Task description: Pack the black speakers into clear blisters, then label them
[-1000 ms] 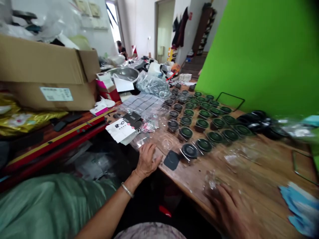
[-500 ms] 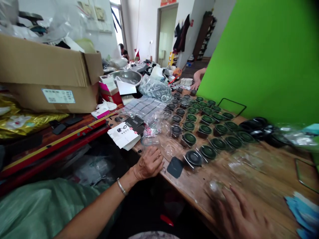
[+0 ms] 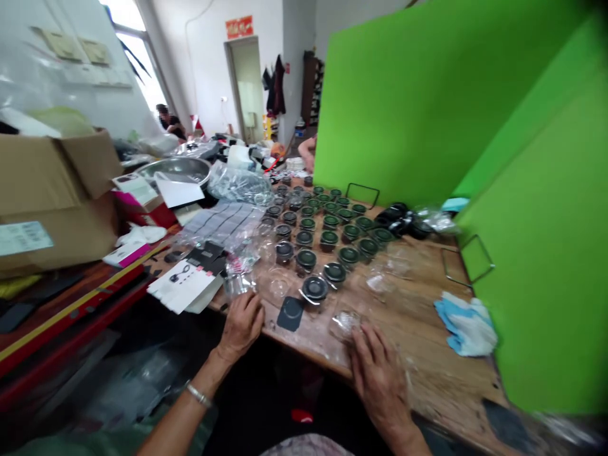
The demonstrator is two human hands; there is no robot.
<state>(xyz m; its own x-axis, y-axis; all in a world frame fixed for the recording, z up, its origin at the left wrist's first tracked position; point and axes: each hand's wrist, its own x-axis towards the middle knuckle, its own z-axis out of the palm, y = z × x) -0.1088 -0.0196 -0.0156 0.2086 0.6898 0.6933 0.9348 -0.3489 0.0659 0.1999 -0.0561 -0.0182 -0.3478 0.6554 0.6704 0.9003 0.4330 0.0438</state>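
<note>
My right fingers (image 3: 374, 345), slightly spread, touched clear plastic (image 3: 344, 322); whether my left fingers (image 3: 247, 309) pinched the packet (image 3: 240, 284), I couldn't tell.

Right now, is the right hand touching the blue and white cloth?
No, the right hand is at a clear plastic piece, apart from the cloth.

Clear plastic (image 3: 344, 322) partly behind right grip (image 3: 380, 362)

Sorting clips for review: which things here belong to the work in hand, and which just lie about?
Seemingly part of it:
clear plastic piece at the right hand
dark round items in clear plastic

Seemingly lying about:
blue-and-white cloth
cardboard box
white leaflet
</note>
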